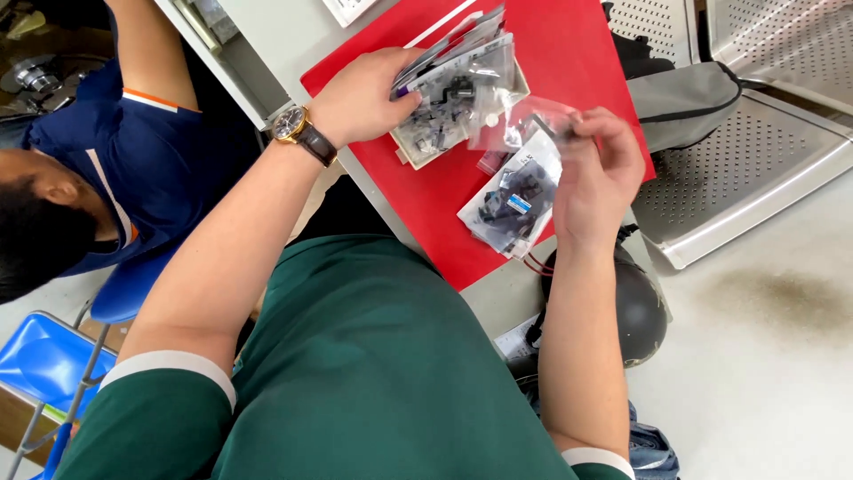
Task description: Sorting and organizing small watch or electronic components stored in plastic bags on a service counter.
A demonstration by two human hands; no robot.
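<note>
Head view: the person in a green shirt (pixel 373 373) looks down at a red mat (pixel 569 62) that lies on a grey table (pixel 275 40) in the upper middle of the frame.

The left hand (pixel 360 98), with a brown watch (pixel 298 129) on the wrist, is in the upper middle. Its fingers (pixel 404 93) are bent around a stack of clear bags (pixel 462 49) with small dark parts inside, and the thumb presses on the near side of the stack. The stack is held over a small open box (pixel 426 142) that sits on the mat and also has dark parts in it.

The right hand (pixel 600 173) is to the right of the middle. Its fingers (pixel 591 124) are closed in a pinch on one small clear bag (pixel 533 120), which is lifted just above the mat and is a little blurred, so I cannot tell what is inside. Just below it, at the near edge of the mat, lies another bag (pixel 514 203) with dark parts and a white and blue label. It is touching the mat, and its lower corner reaches over the edge.

Under the right forearm, lower right of the middle, is a dark helmet (pixel 641 311). At the upper right are perforated metal seats (pixel 755 151) with a grey bag (pixel 684 98) on them. At the left of the frame another person in a blue shirt (pixel 151 169) sits on a blue chair (pixel 44 356).
</note>
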